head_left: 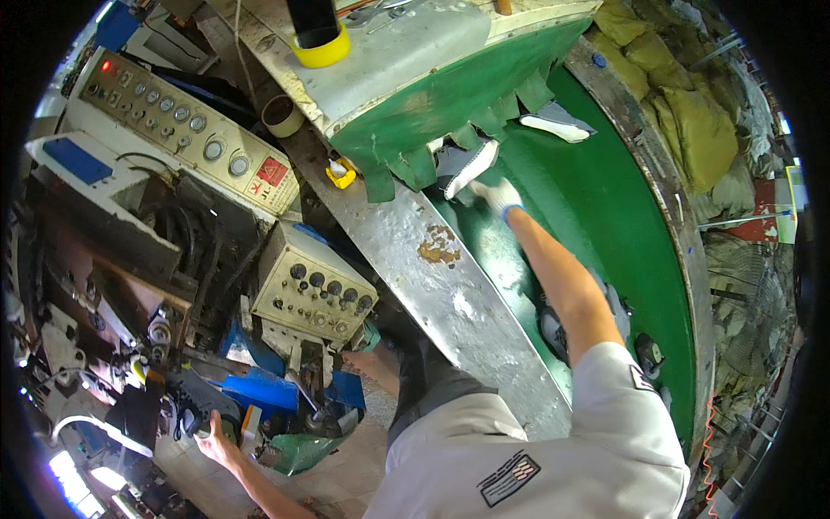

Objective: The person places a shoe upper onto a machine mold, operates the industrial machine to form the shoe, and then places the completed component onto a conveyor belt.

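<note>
My right hand [500, 195], in a white glove, reaches far out over the green conveyor belt [622, 225]. Its fingers close on a grey shoe with a white sole [467, 166] that lies at the green curtain flaps [406, 164] of the tunnel mouth. A second grey and white shoe [558, 123] lies further along the belt. My bare left hand [214, 443] is low at the left, gripping a dark shoe-like piece [192, 403] at the blue machine [259, 389]. More dark shoes [647, 351] lie on the belt near my right shoulder, partly hidden by my arm.
A worn metal rim [450, 294] borders the belt. Two beige control boxes with knobs [316, 290] [186, 125] stand to the left. A yellow tape roll [322, 50] sits on the tunnel top, a small yellow bottle [340, 173] below it. Olive sacks [692, 121] pile at the right.
</note>
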A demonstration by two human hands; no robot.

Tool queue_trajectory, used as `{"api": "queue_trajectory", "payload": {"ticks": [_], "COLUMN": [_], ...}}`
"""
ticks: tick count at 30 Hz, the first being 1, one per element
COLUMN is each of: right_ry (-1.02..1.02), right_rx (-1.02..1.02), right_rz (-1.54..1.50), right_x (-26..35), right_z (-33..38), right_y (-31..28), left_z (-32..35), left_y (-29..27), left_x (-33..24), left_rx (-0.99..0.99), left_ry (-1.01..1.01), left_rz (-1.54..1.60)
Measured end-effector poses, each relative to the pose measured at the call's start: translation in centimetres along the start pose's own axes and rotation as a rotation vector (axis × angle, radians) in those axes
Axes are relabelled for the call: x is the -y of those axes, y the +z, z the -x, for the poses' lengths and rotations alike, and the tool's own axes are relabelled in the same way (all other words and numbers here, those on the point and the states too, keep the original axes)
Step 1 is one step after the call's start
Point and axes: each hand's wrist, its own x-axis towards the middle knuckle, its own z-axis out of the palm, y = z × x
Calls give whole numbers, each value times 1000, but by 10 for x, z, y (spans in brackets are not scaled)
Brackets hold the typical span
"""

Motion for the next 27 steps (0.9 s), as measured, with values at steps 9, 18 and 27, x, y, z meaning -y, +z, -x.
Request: {"api": "queue_trajectory", "payload": {"ticks": [9,18,27], "right_ry": [237,332,509], "right_rx": [-90,1259,1305], "right_rz": [-887,-1813,-1154], "right_x": [63,150,254], "right_z": [-1,371,496], "right_y": [54,19,134], "left_z": [-25,33,18], "left_y": [-41,-22,-9], "left_x": [31,-9,-60], "left_rx": [151,356,700], "left_ry": [7,-198,-391], "left_rz": [-201,64,515]}}
